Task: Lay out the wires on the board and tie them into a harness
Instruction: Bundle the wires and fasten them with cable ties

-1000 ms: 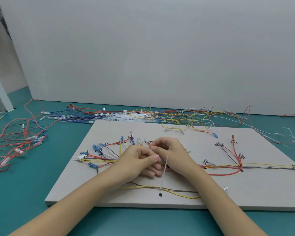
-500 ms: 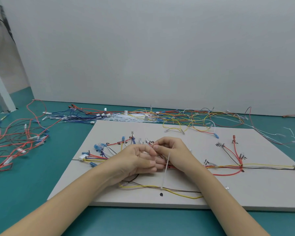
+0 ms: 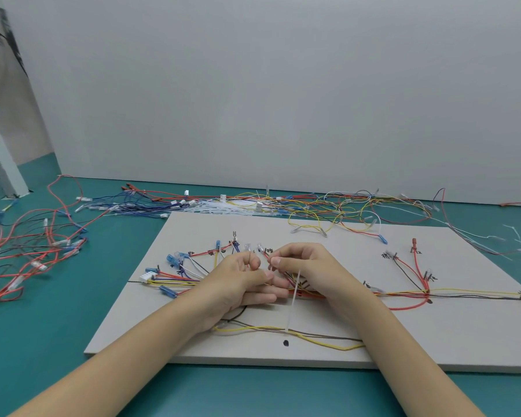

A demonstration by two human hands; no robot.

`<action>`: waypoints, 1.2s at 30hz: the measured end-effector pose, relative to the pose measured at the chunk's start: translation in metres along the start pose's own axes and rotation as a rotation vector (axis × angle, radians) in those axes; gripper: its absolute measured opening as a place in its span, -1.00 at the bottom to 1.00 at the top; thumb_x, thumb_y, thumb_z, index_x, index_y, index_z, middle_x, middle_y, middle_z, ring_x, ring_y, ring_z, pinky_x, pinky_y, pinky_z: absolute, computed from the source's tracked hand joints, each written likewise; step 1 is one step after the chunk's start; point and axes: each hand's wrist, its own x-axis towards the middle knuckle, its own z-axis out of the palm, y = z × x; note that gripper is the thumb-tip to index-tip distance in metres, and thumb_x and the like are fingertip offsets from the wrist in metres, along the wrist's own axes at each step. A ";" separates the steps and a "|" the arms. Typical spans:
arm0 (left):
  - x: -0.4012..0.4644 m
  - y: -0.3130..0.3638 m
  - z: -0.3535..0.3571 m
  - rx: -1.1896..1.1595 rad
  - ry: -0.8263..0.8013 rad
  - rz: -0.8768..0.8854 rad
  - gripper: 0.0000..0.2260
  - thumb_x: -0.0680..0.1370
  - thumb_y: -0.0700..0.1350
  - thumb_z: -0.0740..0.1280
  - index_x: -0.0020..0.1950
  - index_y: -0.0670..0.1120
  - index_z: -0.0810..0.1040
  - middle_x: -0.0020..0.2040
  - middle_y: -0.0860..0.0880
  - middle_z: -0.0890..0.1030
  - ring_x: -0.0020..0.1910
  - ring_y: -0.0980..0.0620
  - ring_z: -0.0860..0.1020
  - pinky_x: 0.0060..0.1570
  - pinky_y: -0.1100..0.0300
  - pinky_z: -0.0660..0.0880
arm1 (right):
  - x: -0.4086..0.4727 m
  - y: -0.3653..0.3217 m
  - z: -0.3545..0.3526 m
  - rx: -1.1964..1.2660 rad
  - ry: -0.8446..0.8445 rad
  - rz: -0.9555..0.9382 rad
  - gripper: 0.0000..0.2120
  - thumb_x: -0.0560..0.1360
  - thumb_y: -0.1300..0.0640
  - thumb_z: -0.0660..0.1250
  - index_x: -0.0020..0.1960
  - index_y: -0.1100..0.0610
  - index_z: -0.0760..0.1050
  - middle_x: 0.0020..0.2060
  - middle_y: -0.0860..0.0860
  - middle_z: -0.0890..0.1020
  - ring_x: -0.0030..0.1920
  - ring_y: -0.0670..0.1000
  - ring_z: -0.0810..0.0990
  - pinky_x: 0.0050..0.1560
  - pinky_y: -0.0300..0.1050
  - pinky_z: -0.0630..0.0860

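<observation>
On the teal worktop [image 3: 57,341] lies a flat pale grey rectangular board [image 3: 358,350], and across its middle runs a bundle of thin coloured wires [image 3: 403,293], red, yellow, brown and blue, fanning out at the left into blue and white plastic connectors [image 3: 170,260] and at the right into short red and black branches. Both hands meet over the centre of that bundle. The left hand [image 3: 241,284] rests on the wires with its fingers curled inward, the thumb and forefinger pressed together near the right hand's fingertips; whether they pinch a wire or the tie's end cannot be told. The right hand [image 3: 307,266] has its fingers curled too, thumb and forefinger pinching the upper end of a thin white plastic cable tie [image 3: 292,305], whose strap wraps the bundle beside the hand and whose long tail slants down toward the near edge of the board, ending over a loose yellow wire [image 3: 322,343] and a brown one beside it. A small black mark [image 3: 286,343] sits on the board just below that tail. Beyond the board's far edge a tangle of spare yellow, red, blue and white wires [image 3: 313,206] lies along the grey wall [image 3: 283,85], and a further heap of mostly red wires [image 3: 27,251] sprawls on the worktop well to the left.
</observation>
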 end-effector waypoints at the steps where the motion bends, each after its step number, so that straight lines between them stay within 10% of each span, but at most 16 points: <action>1: 0.000 0.000 0.000 0.005 -0.001 0.004 -0.74 0.60 -0.36 0.22 -0.16 -0.10 0.22 -0.07 -0.31 0.67 -0.20 -0.13 0.70 -0.31 0.23 0.62 | -0.001 0.000 0.000 -0.010 -0.011 0.010 -0.95 0.49 0.26 0.39 -0.08 0.20 0.63 -0.31 -0.09 0.65 -0.27 -0.19 0.56 -0.16 -0.36 0.44; 36: 0.000 0.001 -0.001 -0.002 -0.012 0.005 -0.72 0.62 -0.35 0.20 -0.19 -0.08 0.21 -0.12 -0.25 0.68 -0.22 -0.07 0.70 -0.34 0.27 0.59 | -0.006 -0.008 0.002 -0.058 0.013 0.011 -0.95 0.48 0.32 0.39 -0.11 0.22 0.62 -0.33 -0.02 0.62 -0.31 -0.22 0.56 -0.21 -0.43 0.44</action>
